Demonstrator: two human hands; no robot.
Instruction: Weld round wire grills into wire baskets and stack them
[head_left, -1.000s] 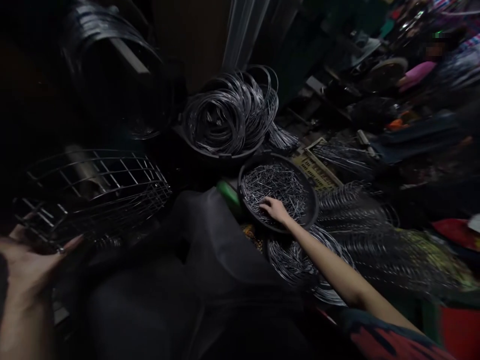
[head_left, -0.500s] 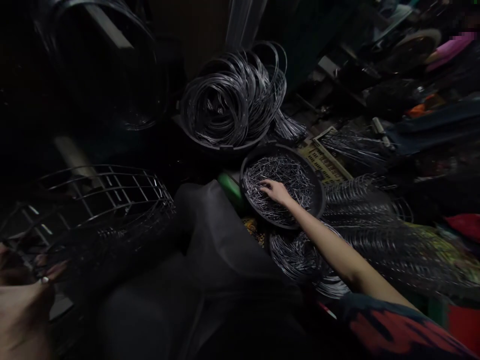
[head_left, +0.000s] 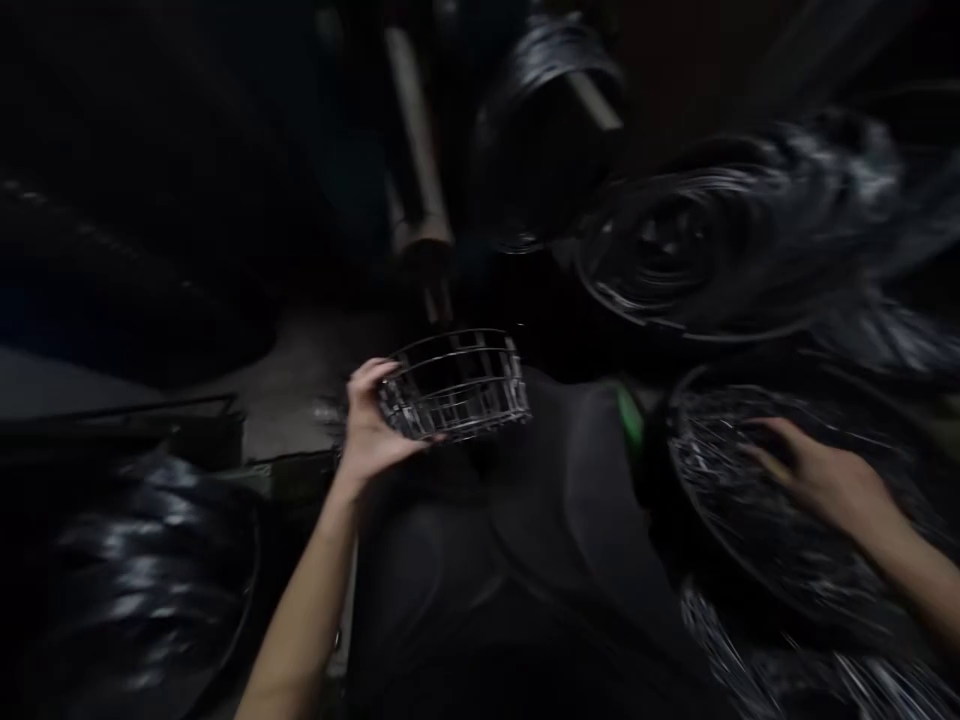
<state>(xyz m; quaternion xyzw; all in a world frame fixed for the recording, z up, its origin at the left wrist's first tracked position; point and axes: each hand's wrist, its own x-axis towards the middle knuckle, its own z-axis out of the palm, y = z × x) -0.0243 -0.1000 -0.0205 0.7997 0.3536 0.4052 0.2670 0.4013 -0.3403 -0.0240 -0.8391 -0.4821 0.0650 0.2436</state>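
My left hand (head_left: 375,425) grips the left end of a small wire basket (head_left: 457,385), thumb below and fingers above. The basket has curved wire bands joined by short upright wires, and it is held above my dark-covered lap (head_left: 517,520). My right hand (head_left: 832,480) is over a round dark bowl (head_left: 697,520) of short loose metal wires (head_left: 720,450). Its thumb and forefinger are curved with a gap between their tips, and no wire shows between them. Motion blurs this hand, and its other fingers are hidden.
Behind the bowl, a wide basin (head_left: 630,325) holds coiled wire (head_left: 720,215). A blurred pile of shiny metal pieces (head_left: 150,560) lies in a container at left. Wire bundles (head_left: 720,640) are below the bowl. A green object (head_left: 630,415) sits beside my lap.
My view has swung left, so the bowl and coils appear farther right. The wire basket, earlier at the left edge, is now central in my left hand. My right hand remains at the bowl.
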